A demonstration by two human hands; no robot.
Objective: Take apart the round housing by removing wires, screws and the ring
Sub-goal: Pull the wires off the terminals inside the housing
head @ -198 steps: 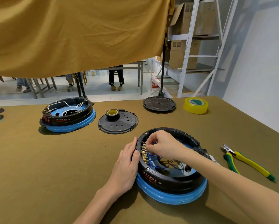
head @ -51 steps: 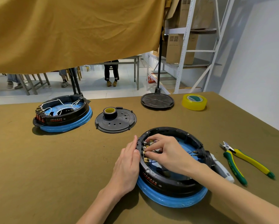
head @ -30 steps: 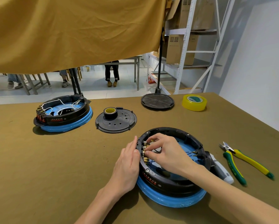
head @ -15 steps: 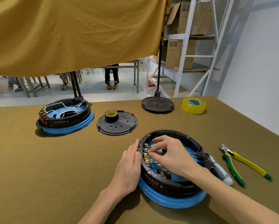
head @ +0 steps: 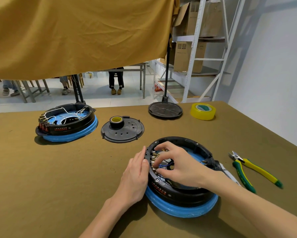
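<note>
1. Here, the round housing (head: 180, 189) — black on a blue ring (head: 182, 209) — sits lower centre-right on the olive table (head: 49, 186).
2. Left hand (head: 135, 176): fingers straight and together, pressed against the housing's left wall.
3. Right hand (head: 177, 165): inside the housing, fingers curled around the brass terminals (head: 152, 158) — whether they pinch the blue wire (head: 163, 166) cannot be told.
4. Pliers (head: 250, 170) lie at right, apart.

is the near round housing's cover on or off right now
Off. The near housing is open on top, terminals exposed; a black round cover lies apart on the table.
</note>
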